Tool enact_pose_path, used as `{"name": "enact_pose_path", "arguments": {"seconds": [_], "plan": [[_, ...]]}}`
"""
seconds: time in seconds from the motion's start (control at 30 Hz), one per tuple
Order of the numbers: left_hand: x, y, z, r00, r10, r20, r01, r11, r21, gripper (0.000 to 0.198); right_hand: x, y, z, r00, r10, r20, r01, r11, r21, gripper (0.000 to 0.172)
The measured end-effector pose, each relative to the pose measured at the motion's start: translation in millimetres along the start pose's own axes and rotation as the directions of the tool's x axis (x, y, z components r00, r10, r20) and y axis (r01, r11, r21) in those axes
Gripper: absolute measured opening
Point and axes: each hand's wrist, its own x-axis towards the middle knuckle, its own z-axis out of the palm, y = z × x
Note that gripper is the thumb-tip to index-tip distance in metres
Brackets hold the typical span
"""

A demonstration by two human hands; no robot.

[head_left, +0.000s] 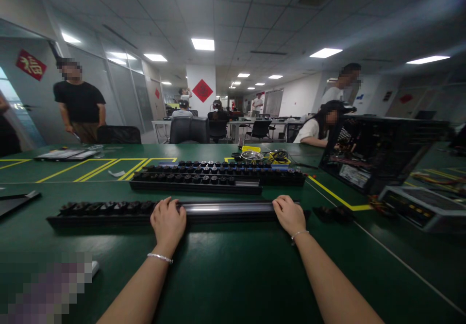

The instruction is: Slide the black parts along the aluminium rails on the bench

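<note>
A long black tray [120, 218] lies crosswise on the green table in front of me. Its left part carries a row of small black pieces [105, 207]. To the right, a smooth, shiny grey strip [225, 209] runs along it. My left hand [168, 223] is curled over the tray where the black pieces meet the strip. Near the right end, my right hand [289, 215] has its fingers bent over the tray and strip. Both thumbs point inward, and the far fingertips are partly hidden. Just beyond lie similar black trays [192, 187] with small black pieces in rows.
An open computer case [378, 154] stands at the right, with a grey power supply [429, 207] before it. Small black parts [333, 213] lie beside the tray's right end. Farther back are a metal dish [252, 155] and cables [278, 156]. A person [315, 129] sits across the table.
</note>
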Motion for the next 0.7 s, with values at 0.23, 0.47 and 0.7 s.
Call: {"name": "enact_pose_path", "arguments": {"seconds": [0.23, 0.47, 0.7], "plan": [[3.1, -6.6, 2.8, 0.980, -0.159, -0.117, 0.156, 0.987, -0.035, 0.047, -0.4, -0.5, 0.0, 1.000, 0.002, -0.016, -0.002, 1.000, 0.005, 0.036], [13.7, -19.4, -4.5, 0.963, -0.270, 0.006, 0.270, 0.963, 0.013, 0.043, -0.3, -0.5, -0.1, 1.000, 0.011, -0.017, -0.012, 1.000, -0.011, 0.034], [18.3, -23.5, -8.0, 0.958, -0.286, 0.034, 0.287, 0.958, -0.013, 0.040, -0.1, 0.0, 1.0, 0.999, -0.007, -0.039, 0.006, 1.000, -0.030, 0.034]]}}
